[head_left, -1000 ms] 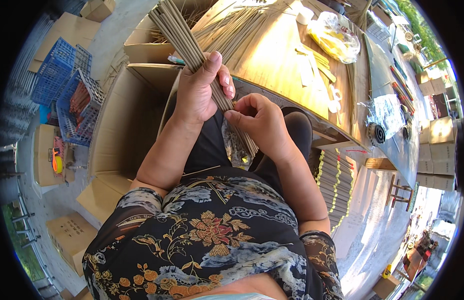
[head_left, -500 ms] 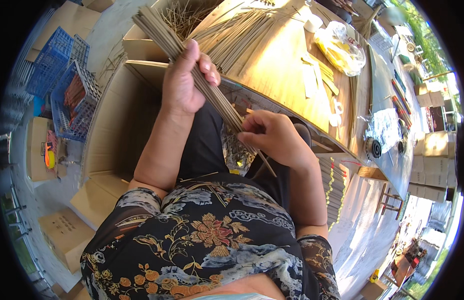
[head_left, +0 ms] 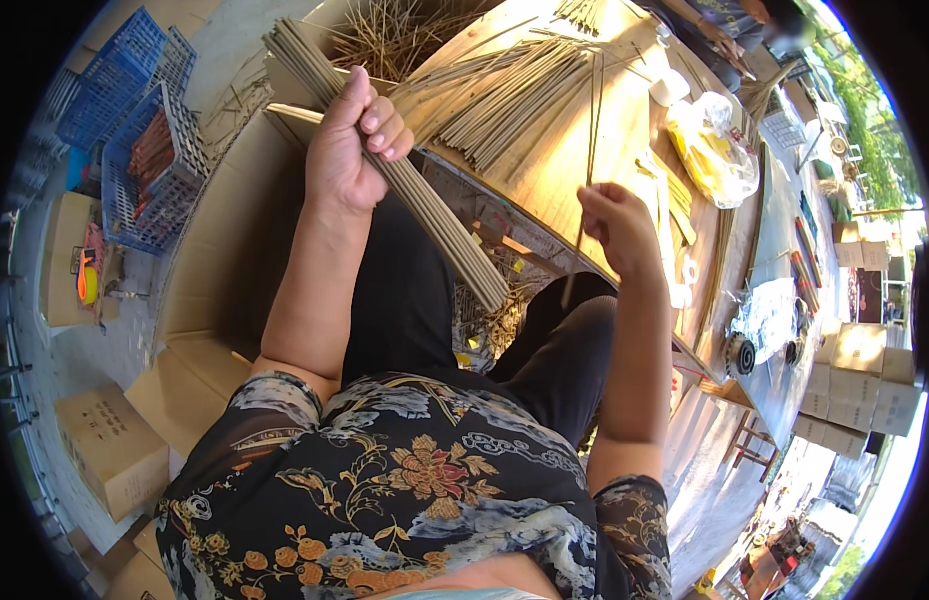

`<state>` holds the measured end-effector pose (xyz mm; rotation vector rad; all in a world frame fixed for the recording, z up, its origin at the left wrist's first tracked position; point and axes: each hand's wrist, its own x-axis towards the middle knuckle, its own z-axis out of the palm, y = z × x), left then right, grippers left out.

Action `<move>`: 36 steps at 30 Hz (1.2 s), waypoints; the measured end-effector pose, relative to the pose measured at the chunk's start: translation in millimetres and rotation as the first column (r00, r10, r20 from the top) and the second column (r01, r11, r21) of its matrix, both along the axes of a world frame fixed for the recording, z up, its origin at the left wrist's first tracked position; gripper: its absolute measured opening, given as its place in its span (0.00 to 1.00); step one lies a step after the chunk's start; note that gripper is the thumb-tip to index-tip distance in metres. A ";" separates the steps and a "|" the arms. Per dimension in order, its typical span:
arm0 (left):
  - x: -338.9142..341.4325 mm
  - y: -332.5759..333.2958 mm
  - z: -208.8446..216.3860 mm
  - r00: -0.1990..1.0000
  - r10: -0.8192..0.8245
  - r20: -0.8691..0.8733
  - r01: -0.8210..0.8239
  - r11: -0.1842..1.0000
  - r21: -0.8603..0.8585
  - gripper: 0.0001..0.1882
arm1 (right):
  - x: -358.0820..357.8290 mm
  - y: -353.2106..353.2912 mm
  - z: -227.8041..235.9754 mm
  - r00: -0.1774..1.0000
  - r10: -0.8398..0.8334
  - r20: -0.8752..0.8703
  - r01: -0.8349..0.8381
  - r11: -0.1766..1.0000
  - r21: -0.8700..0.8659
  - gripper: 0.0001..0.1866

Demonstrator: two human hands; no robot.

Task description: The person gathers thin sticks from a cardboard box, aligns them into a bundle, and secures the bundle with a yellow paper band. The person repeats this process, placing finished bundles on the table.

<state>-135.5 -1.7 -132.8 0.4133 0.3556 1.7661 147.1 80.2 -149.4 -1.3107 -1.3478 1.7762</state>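
Hard daylight floods the scene, strongest beyond the right hand (head_left: 616, 222), where the table (head_left: 544, 170) glares pale. Deep shade lies below both hands. Focus is sharp centrally; fisheye bending and a black rim smear the edges.

outdoor workshop | stick-strewn wooden table (head_left: 544, 190) | cardboard boxes (head_left: 109, 445) | blue crates (head_left: 134, 150)

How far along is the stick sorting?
Done: a pile of sticks lies spread on the table. In hand: the left hand grips a thick bundle; the right hand pinches one single stick upright, apart from the bundle. Left: the bundle looks full, and loose sticks fill the box behind it.
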 end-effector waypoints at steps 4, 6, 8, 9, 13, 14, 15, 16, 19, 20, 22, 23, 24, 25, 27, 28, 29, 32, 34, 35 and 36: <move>12.4 2.4 -2.0 0.999 -0.047 -0.013 0.047 0.998 -0.034 0.16 | -26.5 61.9 -47.3 0.987 -0.155 -0.033 0.151 0.983 -0.108 0.08; 18.3 1.9 -2.9 0.998 -0.060 -0.013 0.059 0.996 -0.065 0.16 | -37.2 83.4 -64.5 0.973 -0.226 -0.054 0.219 0.968 -0.120 0.09; 24.1 1.8 -2.3 0.997 -0.063 -0.045 0.058 0.992 -0.116 0.16 | -46.0 88.6 -64.0 0.973 -0.229 -0.025 0.227 0.971 -0.075 0.09; 27.3 1.8 -0.7 0.997 -0.052 -0.055 0.043 0.989 -0.144 0.16 | -51.2 84.7 -55.0 0.979 -0.201 0.036 0.201 0.980 0.003 0.09; 36.9 0.8 1.8 0.982 0.035 -0.184 -0.078 0.970 -0.230 0.16 | -58.8 15.8 3.3 0.994 0.038 0.107 -0.069 0.950 0.304 0.19; 42.1 0.8 3.5 0.970 0.060 -0.234 -0.119 0.962 -0.245 0.16 | -58.7 -8.4 11.0 0.990 0.140 0.006 -0.136 0.950 0.281 0.22; 48.2 0.0 3.4 0.970 0.061 -0.234 -0.118 0.964 -0.237 0.16 | -59.4 -34.5 14.2 0.975 0.210 0.077 -0.223 0.913 0.341 0.23; 54.7 -0.7 3.0 0.970 0.063 -0.235 -0.118 0.967 -0.228 0.16 | -61.8 -57.0 17.6 0.950 0.271 0.153 -0.310 0.865 0.393 0.24; 78.3 -8.3 10.0 0.969 0.070 -0.239 -0.129 0.961 -0.244 0.18 | -70.5 -95.8 21.6 0.864 0.087 0.497 -0.373 0.772 0.514 0.22; 83.4 -11.0 10.8 0.968 0.059 -0.243 -0.119 0.963 -0.241 0.18 | -70.1 -101.2 20.8 0.862 0.114 0.495 -0.382 0.788 0.483 0.20; 86.7 -16.6 20.5 0.964 -0.052 -0.260 -0.011 0.972 -0.236 0.17 | -67.9 -110.9 16.3 0.856 0.172 0.487 -0.401 0.815 0.418 0.18; 86.8 -20.4 24.1 0.958 -0.105 -0.268 0.041 0.971 -0.236 0.17 | -69.5 -119.3 13.4 0.937 0.102 0.335 -0.304 0.714 0.631 0.14; 83.4 -22.4 25.8 0.959 -0.156 -0.235 0.111 0.975 -0.193 0.16 | -63.3 -121.6 15.7 0.944 0.275 0.185 -0.327 0.863 0.386 0.13; 77.0 -22.4 26.7 0.956 -0.209 -0.205 0.181 0.972 -0.147 0.15 | -53.7 -122.5 22.1 0.921 0.389 -0.014 -0.385 0.916 0.109 0.13; 73.9 -24.2 25.7 0.937 -0.316 -0.149 0.314 0.949 -0.036 0.15 | -47.8 -133.0 33.1 0.842 0.378 -0.386 -0.481 0.850 -0.216 0.13; 72.4 -24.4 28.2 0.936 -0.318 -0.153 0.320 0.947 -0.008 0.15 | -45.6 -136.0 32.0 0.828 0.383 -0.410 -0.499 0.836 -0.229 0.12; 70.4 -24.2 30.7 0.936 -0.317 -0.155 0.324 0.946 0.020 0.15 | -43.3 -137.8 29.5 0.814 0.389 -0.431 -0.520 0.819 -0.242 0.12; 77.8 -28.1 33.4 0.949 -0.227 -0.216 0.211 0.973 -0.097 0.14 | -45.8 -150.8 39.2 0.930 0.367 -0.009 -0.367 0.930 -0.027 0.10; 85.8 -33.6 40.0 0.944 -0.131 -0.302 0.068 0.975 -0.212 0.14 | -45.8 -158.5 43.0 0.941 0.292 0.170 -0.311 0.945 0.101 0.10; 86.7 -35.7 43.8 0.941 -0.151 -0.303 0.093 0.976 -0.195 0.15 | -43.8 -161.4 42.3 0.943 0.303 0.134 -0.316 0.945 0.086 0.10; 84.8 -36.7 45.1 0.944 -0.230 -0.238 0.206 0.971 -0.120 0.15 | -42.0 -163.1 41.4 0.944 0.315 0.098 -0.322 0.944 0.071 0.10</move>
